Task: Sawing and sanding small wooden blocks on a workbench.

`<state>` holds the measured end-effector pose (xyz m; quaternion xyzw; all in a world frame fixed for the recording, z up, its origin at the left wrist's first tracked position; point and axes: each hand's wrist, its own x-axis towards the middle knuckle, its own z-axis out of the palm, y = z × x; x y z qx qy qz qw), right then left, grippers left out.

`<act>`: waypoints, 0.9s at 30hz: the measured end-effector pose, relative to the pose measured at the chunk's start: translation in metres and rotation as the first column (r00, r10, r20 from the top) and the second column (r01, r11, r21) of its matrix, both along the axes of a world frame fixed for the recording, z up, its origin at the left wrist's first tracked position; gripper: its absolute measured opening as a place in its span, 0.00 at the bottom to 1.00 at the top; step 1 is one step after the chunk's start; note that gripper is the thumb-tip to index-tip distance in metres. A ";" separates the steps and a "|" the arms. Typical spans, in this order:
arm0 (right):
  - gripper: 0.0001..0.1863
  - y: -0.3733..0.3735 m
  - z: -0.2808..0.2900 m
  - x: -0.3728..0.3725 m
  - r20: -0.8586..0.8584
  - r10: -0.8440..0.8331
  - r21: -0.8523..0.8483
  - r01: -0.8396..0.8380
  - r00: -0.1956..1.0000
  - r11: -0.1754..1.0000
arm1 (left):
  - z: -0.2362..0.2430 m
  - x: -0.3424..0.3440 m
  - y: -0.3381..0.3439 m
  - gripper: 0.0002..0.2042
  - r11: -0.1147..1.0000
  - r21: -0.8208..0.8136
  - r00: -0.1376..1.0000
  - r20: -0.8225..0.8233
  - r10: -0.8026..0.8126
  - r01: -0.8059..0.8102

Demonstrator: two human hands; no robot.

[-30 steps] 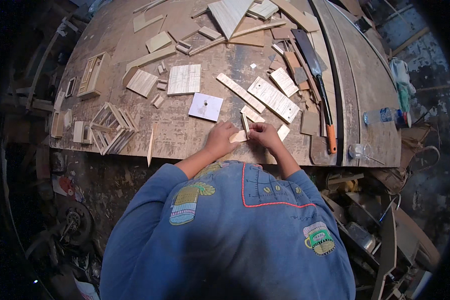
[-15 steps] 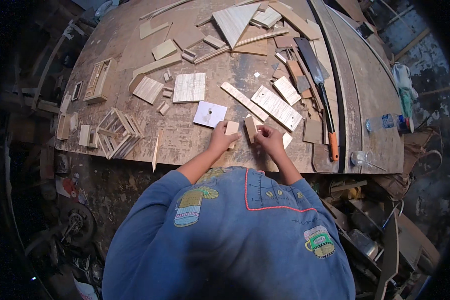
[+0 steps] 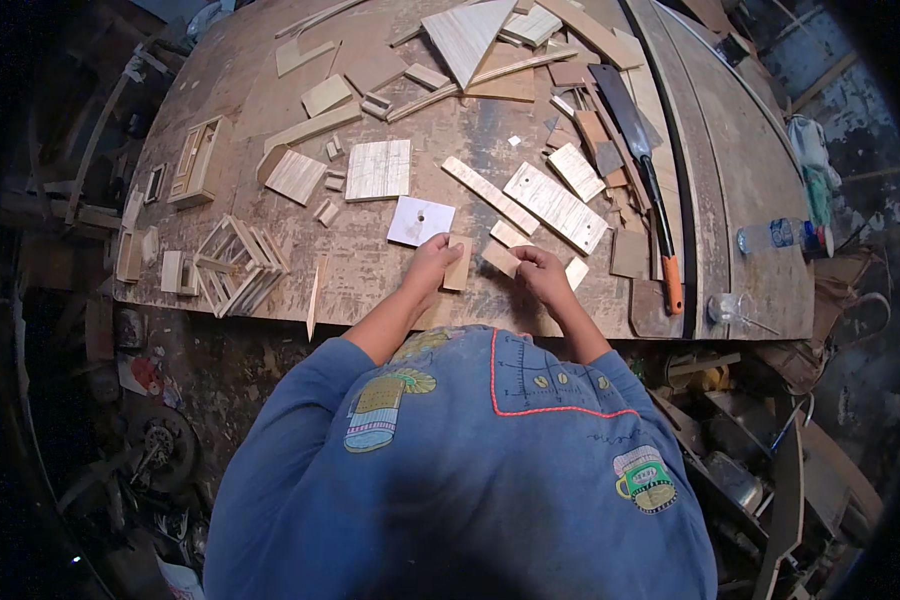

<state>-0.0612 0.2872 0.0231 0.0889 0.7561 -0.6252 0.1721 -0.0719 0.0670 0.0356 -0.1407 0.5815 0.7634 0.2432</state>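
Near the front edge of the workbench (image 3: pixel 370 285), my left hand (image 3: pixel 431 268) is closed on a small rectangular wooden block (image 3: pixel 458 265) held upright. To its right, my right hand (image 3: pixel 544 274) pinches a second small wooden piece (image 3: pixel 500 260) by its right end. The two pieces are apart. A white square plate with a dark hole (image 3: pixel 420 222) lies just beyond my left hand. Past my right hand are a narrow wood strip (image 3: pixel 485 192) and a pale board with small holes (image 3: pixel 558 207). A small pale offcut (image 3: pixel 576 273) sits beside my right fingers.
A long dark-bladed saw or machete with an orange-ended handle (image 3: pixel 654 200) lies at the right. Wooden frames (image 3: pixel 238 268) and a small wooden box (image 3: pixel 200 162) stand at the left. Scrap boards, a triangular piece (image 3: pixel 468 38) among them, cover the back. A plastic bottle (image 3: pixel 770 238) lies far right.
Both wooden pieces have turned in my hands. The right one has tilted from upright to a flatter, slanted position; the left one now shows its broad face.
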 end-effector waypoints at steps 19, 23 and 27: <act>0.14 0.003 0.033 0.004 -0.254 0.164 0.183 -0.119 0.953 0.976 | 0.010 0.004 0.002 0.13 0.997 -0.038 0.987 -0.139 -0.076 0.071; 0.14 0.000 0.031 0.005 -0.335 0.087 0.173 -0.029 0.938 0.985 | 0.014 0.002 0.007 0.13 0.998 -0.034 0.994 -0.097 -0.047 0.044; 0.14 -0.008 0.032 0.005 -0.264 -0.027 0.136 0.065 0.964 0.989 | 0.014 0.001 0.016 0.14 0.991 0.129 0.999 -0.040 0.027 -0.021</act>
